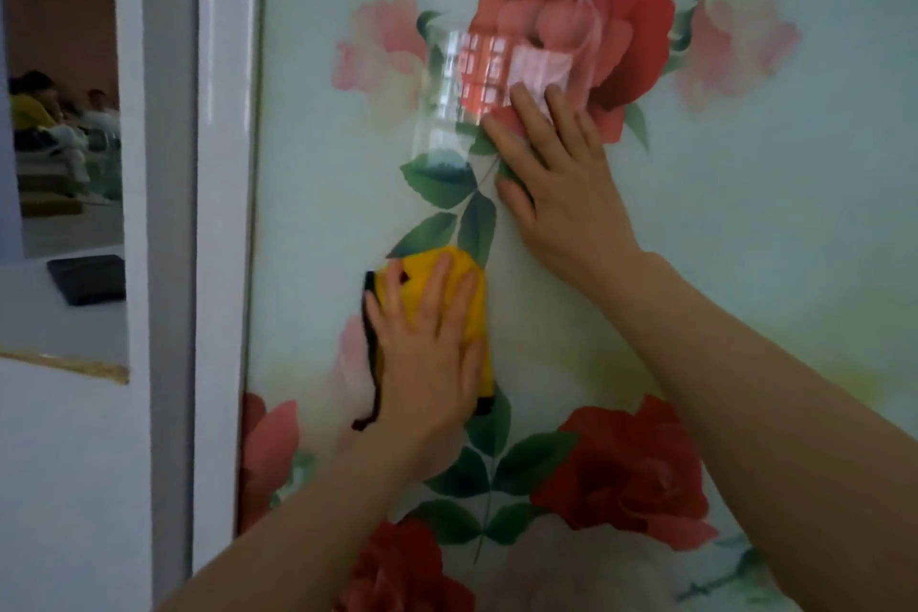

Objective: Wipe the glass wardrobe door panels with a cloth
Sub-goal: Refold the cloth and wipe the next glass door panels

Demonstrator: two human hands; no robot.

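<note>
Item 1, nearest: left hand point(427, 353), fingers straight and spread, flat on a yellow cloth point(464, 293) with a dark edge, pressing it to the glass near the panel's left edge; nothing is curled round the cloth

Item 2: cloth, soft and light, likely to bunch or slip on the smooth surface unless the palm keeps it pinned; best held under a flat palm, as here

Item 3: right hand point(556, 179), higher and to the right, fingers extended and flat on the glass over a printed red rose, holding nothing, seemingly bracing

Item 4: glass wardrobe door panel point(795, 224), pale, printed with roses and green leaves, glossy, carrying a window reflection by the right fingertips; stiff, slippery, probably fragile under hard pressure, so even, moderate force suits it

Item 5: white door frame point(223, 214) just left of the cloth; it limits strokes leftward

Item 6, farthest left: mirror strip point(64, 139) showing blurred seated people and a dark flat object point(87, 278)
</note>
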